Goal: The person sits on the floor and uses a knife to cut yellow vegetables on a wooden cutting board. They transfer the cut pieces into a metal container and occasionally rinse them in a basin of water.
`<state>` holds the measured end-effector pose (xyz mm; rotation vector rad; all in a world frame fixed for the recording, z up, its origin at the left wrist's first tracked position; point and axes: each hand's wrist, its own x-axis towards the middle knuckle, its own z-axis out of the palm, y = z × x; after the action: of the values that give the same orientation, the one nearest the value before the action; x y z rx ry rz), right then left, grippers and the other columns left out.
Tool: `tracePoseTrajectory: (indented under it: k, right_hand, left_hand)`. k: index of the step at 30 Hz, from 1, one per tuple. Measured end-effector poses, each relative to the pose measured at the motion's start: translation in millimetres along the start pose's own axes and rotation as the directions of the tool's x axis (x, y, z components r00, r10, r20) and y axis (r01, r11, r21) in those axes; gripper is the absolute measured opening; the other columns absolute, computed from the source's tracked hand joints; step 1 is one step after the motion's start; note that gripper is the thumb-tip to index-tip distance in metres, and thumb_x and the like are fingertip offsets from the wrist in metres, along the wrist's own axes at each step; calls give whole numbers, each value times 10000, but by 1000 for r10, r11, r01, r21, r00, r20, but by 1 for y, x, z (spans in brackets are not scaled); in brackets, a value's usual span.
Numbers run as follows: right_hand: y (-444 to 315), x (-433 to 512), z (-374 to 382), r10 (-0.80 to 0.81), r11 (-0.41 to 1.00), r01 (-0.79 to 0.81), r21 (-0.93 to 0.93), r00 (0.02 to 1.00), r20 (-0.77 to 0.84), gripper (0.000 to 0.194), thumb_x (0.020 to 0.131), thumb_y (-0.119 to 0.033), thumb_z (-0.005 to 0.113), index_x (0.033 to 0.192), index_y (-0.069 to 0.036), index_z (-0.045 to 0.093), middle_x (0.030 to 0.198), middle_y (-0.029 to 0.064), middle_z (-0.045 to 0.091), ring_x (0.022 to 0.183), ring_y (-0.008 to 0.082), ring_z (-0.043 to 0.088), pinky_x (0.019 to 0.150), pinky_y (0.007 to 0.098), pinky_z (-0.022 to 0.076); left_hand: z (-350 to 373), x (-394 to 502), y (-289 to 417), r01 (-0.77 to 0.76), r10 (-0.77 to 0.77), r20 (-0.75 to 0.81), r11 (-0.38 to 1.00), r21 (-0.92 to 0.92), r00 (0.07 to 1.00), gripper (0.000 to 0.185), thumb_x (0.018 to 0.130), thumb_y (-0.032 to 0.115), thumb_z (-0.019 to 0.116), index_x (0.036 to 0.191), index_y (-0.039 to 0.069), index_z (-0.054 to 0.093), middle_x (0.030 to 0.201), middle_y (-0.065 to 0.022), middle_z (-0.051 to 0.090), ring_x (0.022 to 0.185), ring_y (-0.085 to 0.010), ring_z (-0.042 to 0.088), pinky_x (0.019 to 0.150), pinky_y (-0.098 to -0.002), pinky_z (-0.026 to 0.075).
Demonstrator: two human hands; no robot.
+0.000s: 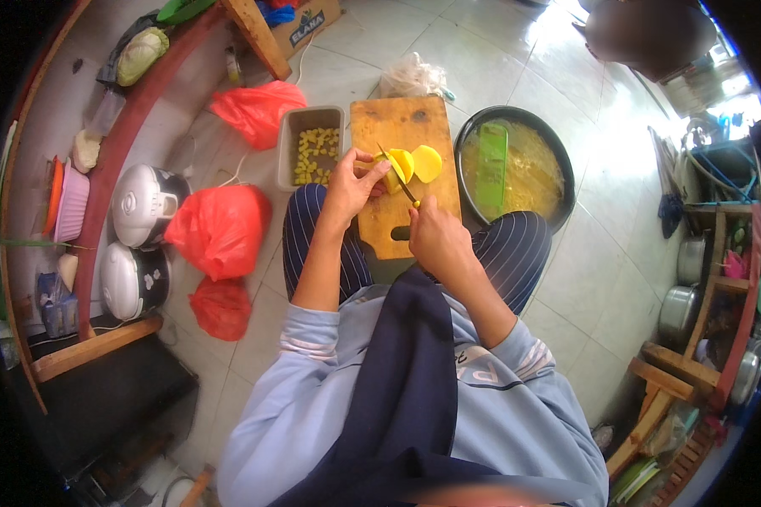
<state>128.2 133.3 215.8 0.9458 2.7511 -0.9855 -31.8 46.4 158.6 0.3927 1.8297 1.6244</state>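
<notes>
My left hand (354, 188) steadies a peeled yellow potato-like vegetable (394, 175) on a wooden cutting board (380, 218). In my right hand (441, 236) is a knife (408, 192) with a yellow and black handle, its dark blade against the vegetable. One cut slice leans off the piece, and another round slice (427, 163) lies flat to its right. Left of the board is a grey-beige rectangular tub (285, 152) holding many small yellow cubes. A round dark basin (571, 180) on the right holds yellowish strips in liquid and a green plastic grater or slicer (493, 166).
Red plastic bags (219, 228) rest on the tiled floor at left, beside two rice cookers (143, 206). A clear plastic bag (413, 79) sits beyond the board. Another person's blurred head (653, 35) appears at upper right. Wooden shelving (704, 317) with metal pots stands on the right.
</notes>
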Motion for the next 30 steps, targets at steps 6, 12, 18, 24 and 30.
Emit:
tracePoseTrajectory:
  k: [6, 12, 18, 24, 30]
  right_hand:
    - [6, 6, 7, -44, 998, 44, -40, 999, 7, 274, 980, -247, 518, 962, 26, 495, 727, 269, 652, 696, 454, 659, 618, 534, 521]
    - [9, 22, 41, -43, 991, 39, -125, 999, -31, 298, 984, -281, 510, 986, 16, 513, 744, 245, 673, 698, 404, 688, 596, 502, 543]
    - [11, 22, 37, -16, 999, 15, -32, 999, -35, 310, 990, -296, 494, 990, 13, 516, 794, 283, 657, 784, 456, 655, 685, 525, 519]
    - [26, 3, -2, -62, 957, 115, 267, 978, -200, 290, 1015, -274, 468, 957, 5, 521, 817, 300, 616, 821, 501, 591, 705, 564, 436]
    - [43, -7, -2, -40, 979, 73, 191, 984, -173, 307, 1014, -312, 450, 970, -18, 528, 856, 301, 636, 824, 518, 596, 742, 592, 449]
  left_hand:
    - [-6, 3, -5, 16, -15, 33, 998, -52, 999, 362, 907, 258, 726, 1041, -13, 528, 832, -125, 672, 715, -167, 692, 631, -281, 576]
    - [-9, -2, -8, 21, -14, 63, 993, -112, 998, 324, 921, 245, 706, 1089, 28, 532, 971, -88, 648, 831, -157, 679, 718, -288, 589]
    - [-8, -8, -13, 7, -8, -9, 987, -161, 1000, 347, 916, 246, 709, 1136, 38, 540, 906, -74, 655, 793, -140, 678, 661, -268, 564]
    - [16, 0, -15, -185, 259, -128, 890, 416, 958, 567, 773, 374, 811, 1176, 55, 572, 812, -110, 668, 763, -245, 685, 670, -373, 536]
    - [39, 10, -9, -253, 378, -63, 725, 641, 924, 522, 783, 273, 758, 1209, 27, 585, 1030, -240, 678, 947, -389, 671, 827, -427, 527]
